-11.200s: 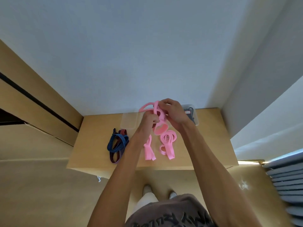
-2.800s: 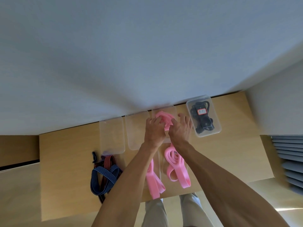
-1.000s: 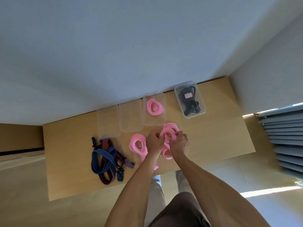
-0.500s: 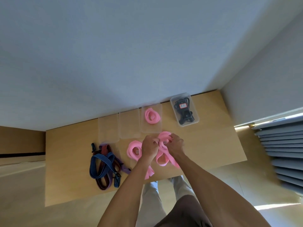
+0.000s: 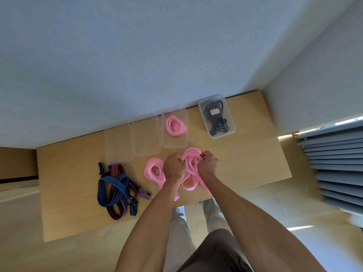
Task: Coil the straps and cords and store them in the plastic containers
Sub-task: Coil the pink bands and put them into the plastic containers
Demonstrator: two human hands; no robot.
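Since the frames of a few seconds back, your hands have left the container at the wall and come down to the second pink strap (image 5: 191, 163) at the front of the wooden table (image 5: 255, 158); the first coiled pink strap (image 5: 175, 125) now lies alone in its clear plastic container (image 5: 174, 143). Your left hand (image 5: 173, 166) and right hand (image 5: 208, 163) both have fingers curled round the upper loops of this second strap, holding it just above the table, with its tail hanging loose toward the near edge. Judged from that, coiling is under way and not finished. A third pink strap (image 5: 155, 172) lies loosely looped just left of your left hand. The striped elastic straps (image 5: 117, 187), blue, maroon and purple, sit in a tangle further left, untouched. Two empty clear containers (image 5: 133, 140) stand beside the filled one; the black cord (image 5: 216, 119) is already stored in the rightmost container (image 5: 232, 130). Most items remain to be stowed.
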